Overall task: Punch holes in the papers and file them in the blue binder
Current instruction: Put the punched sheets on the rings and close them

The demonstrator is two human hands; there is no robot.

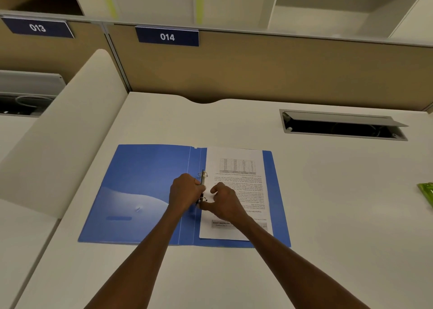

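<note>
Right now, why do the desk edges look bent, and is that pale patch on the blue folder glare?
Head view: the wide-angle lens bows straight lines, so the desk edges curve. The pale patch on the blue binder looks like reflected light. Lighting is soft and even; the print on the papers is too small to read.

— What are the arms doing?
— Both are reaching forward from the near edge of the desk, bare to above the elbow, converging toward the middle.
— And the left hand (185, 190)?
— It is lying knuckles up, fingers curled under toward the right, its fingertips hidden from view.
— The right hand (226, 199)?
— It is sitting just beside the left, wrist angled in from the right, forefinger crooked and raised, thumb stretching left and low toward the other hand.
— Are they touching?
— Very close; whether skin is meeting skin, I cannot tell.
— Is either one gripping?
— Cannot tell.
</note>
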